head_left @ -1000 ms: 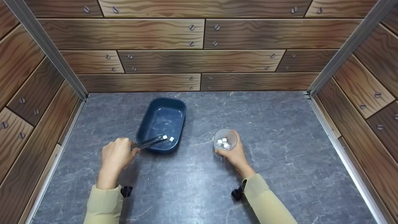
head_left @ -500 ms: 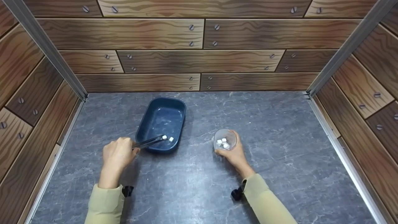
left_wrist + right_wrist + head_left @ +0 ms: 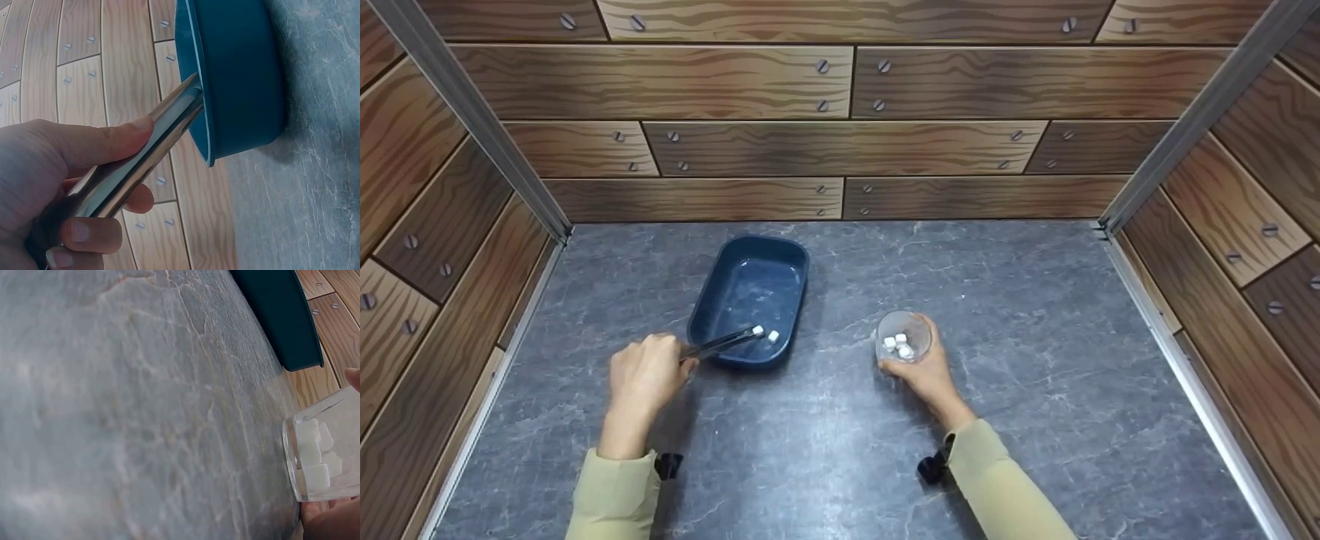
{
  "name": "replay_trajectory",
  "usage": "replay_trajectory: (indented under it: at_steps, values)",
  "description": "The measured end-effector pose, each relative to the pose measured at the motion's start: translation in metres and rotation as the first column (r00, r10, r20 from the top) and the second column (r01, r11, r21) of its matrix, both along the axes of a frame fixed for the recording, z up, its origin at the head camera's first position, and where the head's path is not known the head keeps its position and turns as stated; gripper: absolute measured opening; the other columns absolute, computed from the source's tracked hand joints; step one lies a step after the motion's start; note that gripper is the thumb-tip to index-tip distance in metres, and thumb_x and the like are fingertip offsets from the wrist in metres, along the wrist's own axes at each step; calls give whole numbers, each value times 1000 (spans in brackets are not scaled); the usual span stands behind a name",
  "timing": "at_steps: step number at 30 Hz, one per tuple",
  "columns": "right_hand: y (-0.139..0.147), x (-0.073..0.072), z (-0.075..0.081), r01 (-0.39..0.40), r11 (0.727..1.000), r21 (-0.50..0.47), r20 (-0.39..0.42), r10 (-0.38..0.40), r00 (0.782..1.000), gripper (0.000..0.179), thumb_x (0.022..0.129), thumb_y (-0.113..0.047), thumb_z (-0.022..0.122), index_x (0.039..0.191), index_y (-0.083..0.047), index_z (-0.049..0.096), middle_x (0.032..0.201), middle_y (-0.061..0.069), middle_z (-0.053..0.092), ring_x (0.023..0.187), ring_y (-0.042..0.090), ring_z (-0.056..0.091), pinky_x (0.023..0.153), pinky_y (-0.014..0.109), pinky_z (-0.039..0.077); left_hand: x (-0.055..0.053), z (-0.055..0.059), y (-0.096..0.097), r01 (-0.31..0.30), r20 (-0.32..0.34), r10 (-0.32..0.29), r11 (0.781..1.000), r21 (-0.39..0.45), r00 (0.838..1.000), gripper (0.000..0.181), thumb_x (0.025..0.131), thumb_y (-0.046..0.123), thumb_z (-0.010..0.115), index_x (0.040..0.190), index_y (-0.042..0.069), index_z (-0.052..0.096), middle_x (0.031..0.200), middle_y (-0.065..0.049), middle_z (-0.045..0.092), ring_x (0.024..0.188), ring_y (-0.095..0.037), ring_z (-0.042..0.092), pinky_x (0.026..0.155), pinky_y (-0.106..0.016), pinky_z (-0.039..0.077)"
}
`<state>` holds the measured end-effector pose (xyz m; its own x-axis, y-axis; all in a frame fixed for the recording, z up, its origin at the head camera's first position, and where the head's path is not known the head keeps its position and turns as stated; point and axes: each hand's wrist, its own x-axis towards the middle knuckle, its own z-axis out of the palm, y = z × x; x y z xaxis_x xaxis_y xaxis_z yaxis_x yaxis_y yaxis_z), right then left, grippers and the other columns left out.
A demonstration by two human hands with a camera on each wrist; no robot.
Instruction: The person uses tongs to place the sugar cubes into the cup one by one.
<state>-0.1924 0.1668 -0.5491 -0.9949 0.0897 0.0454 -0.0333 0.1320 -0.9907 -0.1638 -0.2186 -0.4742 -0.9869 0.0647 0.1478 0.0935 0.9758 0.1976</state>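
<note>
In my left hand (image 3: 643,379) I grip a pair of metal tongs (image 3: 718,345), thumb along one arm and fingers curled beneath. The tongs reach over the near-left rim of a deep blue tray (image 3: 757,289). Their tips close on a small white cube (image 3: 757,331) inside it. A second white cube (image 3: 773,337) lies just right of the tips. My right hand (image 3: 928,373) wraps round a clear cup (image 3: 332,450) on the tabletop, right of the tray. Several white cubes (image 3: 315,455) sit at the bottom of the cup.
The grey marbled tabletop (image 3: 825,450) is bounded by wood-patterned panels (image 3: 840,150) at the back and on both sides. Metal posts (image 3: 502,150) stand at the back corners. A tiny white speck (image 3: 962,296) lies beyond the cup.
The tongs' tips, apart around the white cube a second ago, have come together on it. My left hand has shifted very slightly right. The right hand and cup stay in place.
</note>
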Motion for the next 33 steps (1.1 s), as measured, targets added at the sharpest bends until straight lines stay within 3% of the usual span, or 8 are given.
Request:
replay_trajectory:
  at_steps: [4,8,18,26,33]
  values:
    - [0,-1,0,2,1000,-1,-7,-2,1000,95,60,11,82,143,1,37,138,27,45,127,42,43,107,49,32,2,-3,0,8,-57,-7,1000,17,998,12,82,23,80,82,12,78,73,-6,67,52,-32,59,46,-48,45]
    - [-1,-1,-1,-6,1000,-10,-15,6,1000,95,60,12,82,143,2,37,138,27,45,127,43,43,107,50,32,5,-6,1,17,-125,-13,999,34,992,17,83,24,80,96,12,80,83,-7,70,57,-36,62,47,-49,46]
    - [0,-1,0,-8,1000,8,-10,8,1000,97,60,11,83,143,2,35,138,27,45,126,42,43,107,47,31,9,-12,-1,35,-287,-7,995,90,958,18,83,20,81,98,11,79,81,-7,67,53,-37,60,40,-48,42]
    - [0,0,0,-12,1000,0,-16,12,1000,97,60,11,84,143,3,35,139,28,44,128,43,42,108,51,31,14,-13,1,52,-287,-5,986,156,958,20,84,20,80,101,10,78,75,-5,62,49,-29,55,39,-43,39]
    - [0,0,-1,-5,1000,12,-30,5,1000,96,60,10,84,142,4,36,138,28,45,127,42,42,107,49,31,18,-6,7,67,-271,-12,979,193,963,24,85,21,79,105,10,78,74,-4,60,46,-21,46,40,-39,37]
